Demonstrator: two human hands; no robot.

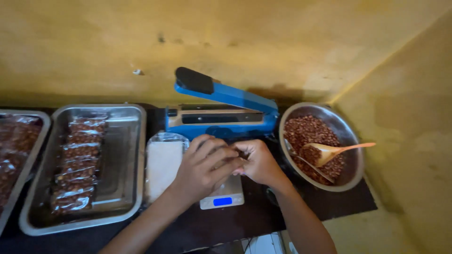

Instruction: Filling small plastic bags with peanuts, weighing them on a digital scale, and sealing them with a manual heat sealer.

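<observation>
Both hands meet just in front of the blue impulse heat sealer (221,110), directly over the small digital scale (222,195), and what they are working on is a small packet that is almost wholly hidden between the fingers, so I cannot make out its shape or how full it is. The left hand (205,167) lies on top with its fingers curled and pressed together over the right hand (256,162), whose fingertips seem to pinch something small; exactly what is pinched I cannot tell. Both wrists are bent inward, forearms coming up from the near edge of the dark table (226,226). To do this handling well, I would judge that the packet's mouth should be kept flat and free of nuts, held level, before it goes near the sealer's raised arm. Right of the sealer sits a steel bowl of peanuts (313,136) with a wooden spoon (336,150) resting in it; left of the sealer is a stack of clear empty bags (162,164), then a steel tray (127,155) with a row of filled peanut packets (77,164).
</observation>
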